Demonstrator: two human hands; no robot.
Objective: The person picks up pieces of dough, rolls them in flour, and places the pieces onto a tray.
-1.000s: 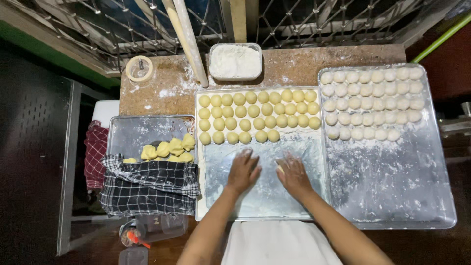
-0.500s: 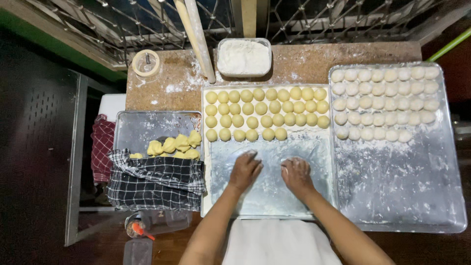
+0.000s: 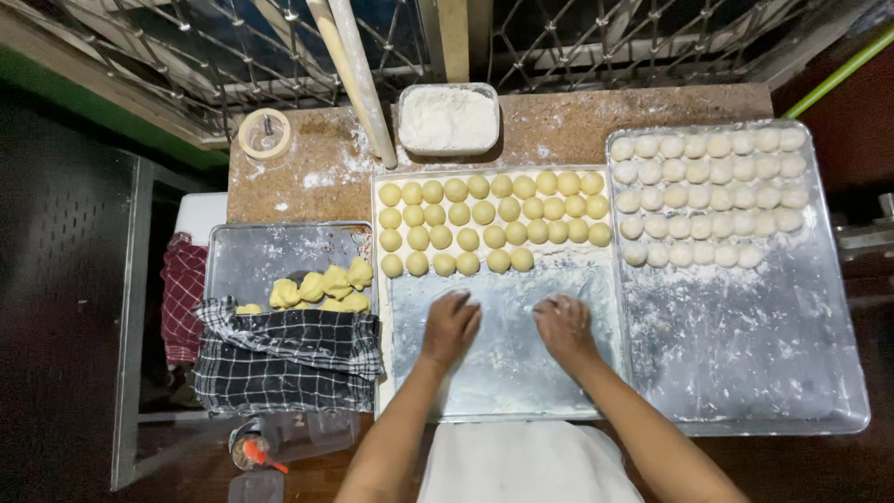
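On the bare, floured near half of the middle tray (image 3: pixel 503 373) both of your hands lie palm down, the left hand (image 3: pixel 450 326) and the right hand (image 3: pixel 562 324) a little apart, each cupped over the metal with fingers curled. Whatever sits under either palm is hidden, so you cannot tell from this view whether each hand covers a piece of dough or only presses on the flour. Just beyond your fingertips, the far half of that tray carries four rows of yellow dough balls (image 3: pixel 494 222); the nearest row stops short on the right, leaving an open place there. To your left a smaller tray (image 3: pixel 270 251) holds rough yellow dough pieces (image 3: pixel 321 289), half covered by a black checked cloth (image 3: pixel 284 359). To your right a large tray (image 3: pixel 745 345) has rows of paler, floured balls (image 3: pixel 712 196) at its far end. Beyond the middle tray stand a tub of flour (image 3: pixel 449 119) and a rolling pin (image 3: pixel 358 79) leaning across the counter. By the look of it you are at the rolling stage, rounding portions under cupped palms. If so, the next move calls for light, even circular pressure, then a careful lift so that each ball keeps its shape, and a placement beside the short row without nudging its neighbours.
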